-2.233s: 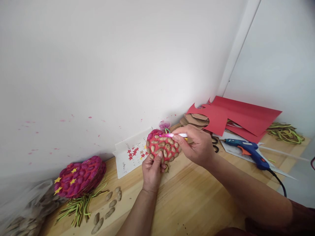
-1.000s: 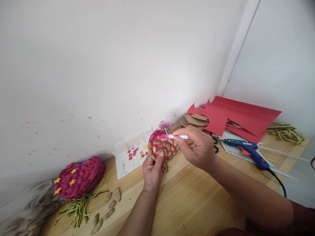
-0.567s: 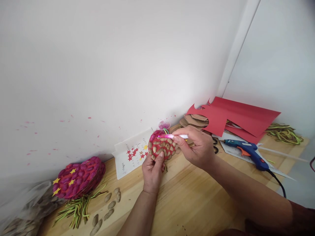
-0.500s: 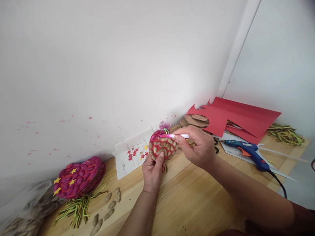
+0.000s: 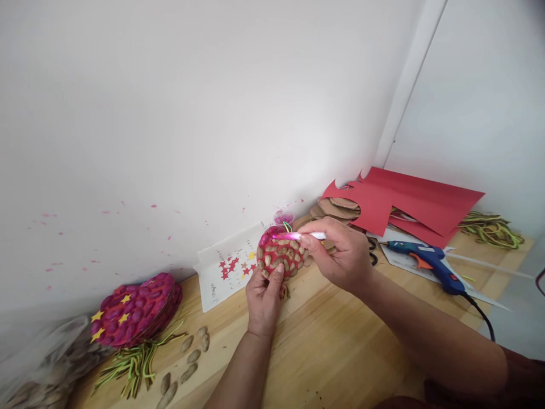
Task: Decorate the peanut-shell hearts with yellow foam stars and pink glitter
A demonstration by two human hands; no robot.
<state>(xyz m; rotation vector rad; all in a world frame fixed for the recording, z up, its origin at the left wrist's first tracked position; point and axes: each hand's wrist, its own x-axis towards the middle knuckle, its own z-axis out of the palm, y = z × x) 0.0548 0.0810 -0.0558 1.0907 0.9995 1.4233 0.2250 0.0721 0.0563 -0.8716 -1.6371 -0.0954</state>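
Note:
My left hand (image 5: 264, 298) grips a round red disc (image 5: 280, 258) covered with peanuts in their shells, thumb on its face. Wet magenta paint coats the peanuts along the disc's upper left edge; the others are bare brown. A paintbrush (image 5: 313, 235) with a white handle is pinched in my right hand (image 5: 343, 253), its magenta tip touching the upper peanuts. Green cord sticks up from the disc's top. Just behind, against the wall, stands a small tub of magenta paint (image 5: 283, 217).
Left lies a stack of magenta peanut discs (image 5: 140, 309) with yarn tassels (image 5: 134, 366), near loose peanuts (image 5: 189, 372) and a plastic bag (image 5: 55, 358). White paper (image 5: 213, 292) holds small stars. Right are red card (image 5: 426, 199), cardboard pieces (image 5: 336, 210), a glue gun (image 5: 436, 264) and yarn (image 5: 494, 230).
The brush tip has shifted slightly left and down over the peanuts. My left hand keeps its hold on the disc, and the view has shifted a little.

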